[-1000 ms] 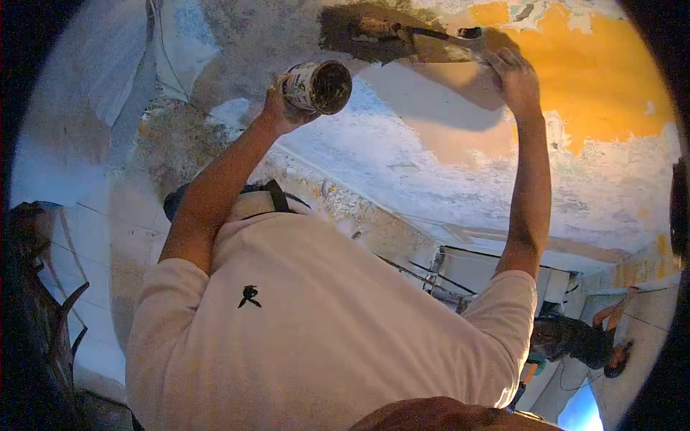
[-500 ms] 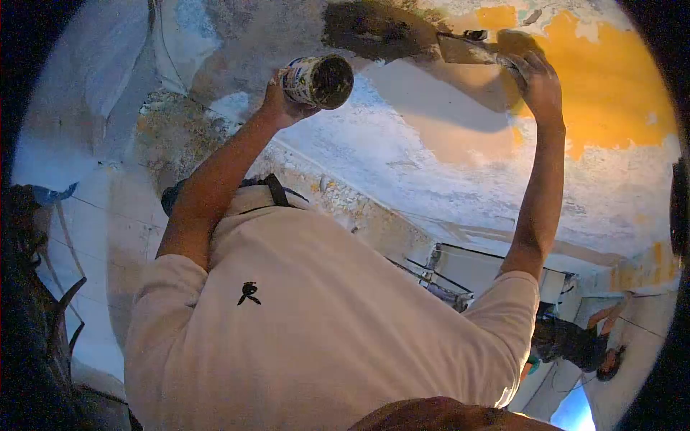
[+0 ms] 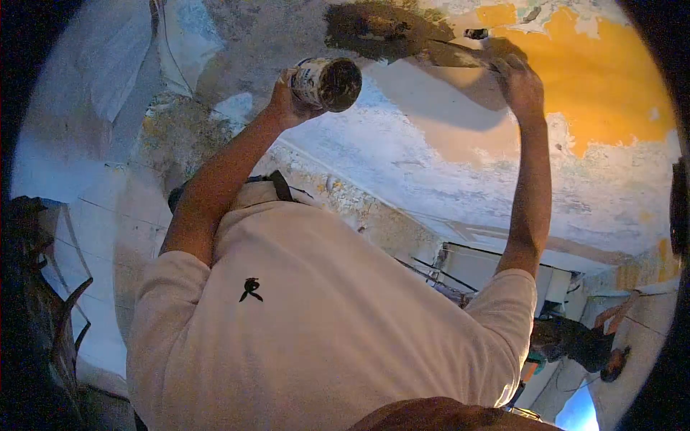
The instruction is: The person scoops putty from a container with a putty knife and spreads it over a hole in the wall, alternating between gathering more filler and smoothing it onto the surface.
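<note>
My left hand [image 3: 289,102] is wrapped round a can [image 3: 307,83] with a worn label, tilted so that its dark round end [image 3: 339,85] faces right. My right hand [image 3: 519,82] is raised at the upper right, its fingers closed on a flat scraper [image 3: 456,54]. The scraper's blade lies at the right edge of a dark wet-looking patch [image 3: 374,30] on the wall. Yellow paint [image 3: 604,86] covers the wall to the right of my right hand, and a smooth beige patch [image 3: 438,93] lies below the blade.
Another person [image 3: 575,343] in dark clothing is at the lower right, arms raised. Dark bent straps or branches [image 3: 65,309] stand at the left edge. A ledge of rough, peeling plaster [image 3: 352,197] runs behind my shoulders. A small dark hole [image 3: 476,34] shows near the scraper.
My right hand and the scraper have moved a little to the left along the wall. The can in my left hand has shifted slightly to the right.
</note>
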`<state>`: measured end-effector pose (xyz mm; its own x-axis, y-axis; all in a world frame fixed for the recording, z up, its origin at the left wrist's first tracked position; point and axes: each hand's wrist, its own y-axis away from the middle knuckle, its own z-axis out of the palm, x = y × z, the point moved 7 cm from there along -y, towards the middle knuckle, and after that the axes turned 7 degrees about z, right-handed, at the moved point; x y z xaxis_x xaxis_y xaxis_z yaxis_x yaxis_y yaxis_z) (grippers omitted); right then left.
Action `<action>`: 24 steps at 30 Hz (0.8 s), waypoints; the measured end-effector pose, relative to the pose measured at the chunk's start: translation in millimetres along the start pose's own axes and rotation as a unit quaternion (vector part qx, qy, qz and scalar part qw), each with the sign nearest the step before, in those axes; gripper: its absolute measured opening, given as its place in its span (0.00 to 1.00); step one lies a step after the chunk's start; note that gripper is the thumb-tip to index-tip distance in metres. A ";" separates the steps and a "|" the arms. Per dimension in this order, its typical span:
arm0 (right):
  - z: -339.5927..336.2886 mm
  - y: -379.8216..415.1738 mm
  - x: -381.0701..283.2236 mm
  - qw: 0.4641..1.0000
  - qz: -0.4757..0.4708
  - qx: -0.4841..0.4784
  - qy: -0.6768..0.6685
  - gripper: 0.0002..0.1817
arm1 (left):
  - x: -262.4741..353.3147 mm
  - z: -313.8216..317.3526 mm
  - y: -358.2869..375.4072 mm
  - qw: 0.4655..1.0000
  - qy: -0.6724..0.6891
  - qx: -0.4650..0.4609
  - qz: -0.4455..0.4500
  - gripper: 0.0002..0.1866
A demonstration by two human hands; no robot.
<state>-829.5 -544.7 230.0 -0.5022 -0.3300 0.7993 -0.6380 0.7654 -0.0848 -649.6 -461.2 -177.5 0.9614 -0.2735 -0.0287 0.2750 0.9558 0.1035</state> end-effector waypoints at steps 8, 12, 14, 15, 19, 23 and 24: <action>-20.4 64.4 13.5 0.953 0.035 0.013 -0.300 0.16 | 3.0 12.1 5.7 0.999 -0.013 -0.023 -0.020 0.28; 20.3 107.4 -39.3 0.846 0.110 -0.008 -0.522 0.08 | 1.5 -2.9 0.4 0.998 -0.050 -0.005 -0.027 0.29; 48.2 130.4 -78.0 0.770 0.193 -0.102 -0.599 0.06 | -0.3 -6.1 5.0 0.998 -0.053 0.012 -0.039 0.29; 60.6 141.6 -101.9 0.731 0.178 -0.091 -0.653 0.04 | 2.6 -0.3 9.8 0.997 -0.075 -0.019 -0.009 0.29; 106.1 196.3 -209.3 0.520 0.237 -0.125 -0.811 0.08 | 6.9 -4.6 16.6 0.995 -0.088 0.033 -0.019 0.32; 100.8 231.3 -307.4 0.328 0.301 -0.139 -0.884 0.17 | 13.8 -7.2 16.7 0.997 -0.072 0.011 -0.024 0.33; 91.9 234.0 -323.3 0.269 0.301 -0.133 -0.905 0.18 | 16.9 -3.3 16.8 0.997 -0.076 0.004 -0.010 0.33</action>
<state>-870.1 -309.7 -103.0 -0.0825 0.3544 -0.9315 -0.1804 0.9139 0.3637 -628.7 -449.3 -179.6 0.9445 -0.3054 0.1212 0.2927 0.9496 0.1121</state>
